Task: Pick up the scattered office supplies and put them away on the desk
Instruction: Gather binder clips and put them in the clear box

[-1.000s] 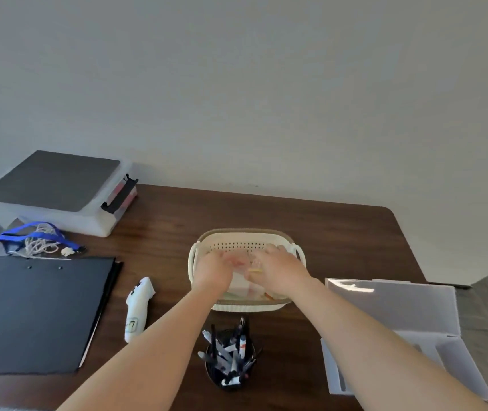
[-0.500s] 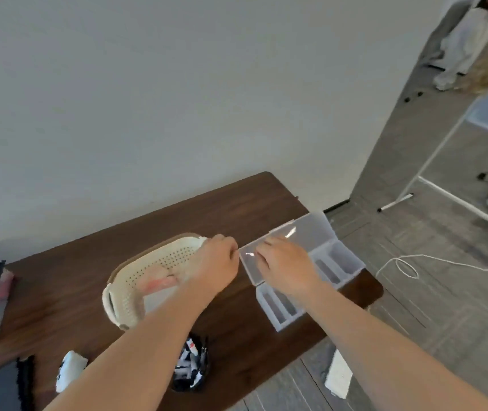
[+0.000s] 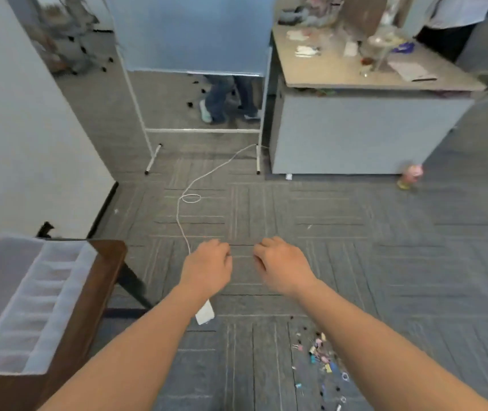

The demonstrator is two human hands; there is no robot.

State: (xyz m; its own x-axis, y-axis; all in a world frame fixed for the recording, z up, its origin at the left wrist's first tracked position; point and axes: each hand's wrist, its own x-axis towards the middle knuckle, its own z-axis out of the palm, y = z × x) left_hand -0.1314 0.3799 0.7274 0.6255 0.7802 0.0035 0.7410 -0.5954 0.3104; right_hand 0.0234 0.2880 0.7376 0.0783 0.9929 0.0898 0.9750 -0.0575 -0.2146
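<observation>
Small coloured clips and pins [image 3: 320, 355] lie scattered on the grey carpet at the lower right, partly under my right forearm. My left hand [image 3: 207, 266] and my right hand [image 3: 281, 265] hang side by side above the floor, fingers loosely curled, holding nothing. At the left edge a clear plastic organiser box [image 3: 20, 304] with several compartments sits open on the corner of the brown desk [image 3: 100, 280].
A white cable [image 3: 191, 198] snakes across the carpet to a white adapter [image 3: 205, 312] under my left wrist. A blue partition on white legs [image 3: 195, 34] and a grey counter [image 3: 355, 129] stand ahead. A person's legs show behind the partition. A small pink-and-yellow bottle [image 3: 410, 176] lies on the floor.
My view has swung right from the desk to the floor. Both hands left the basket and organiser box and now hang over the carpet, holding nothing.
</observation>
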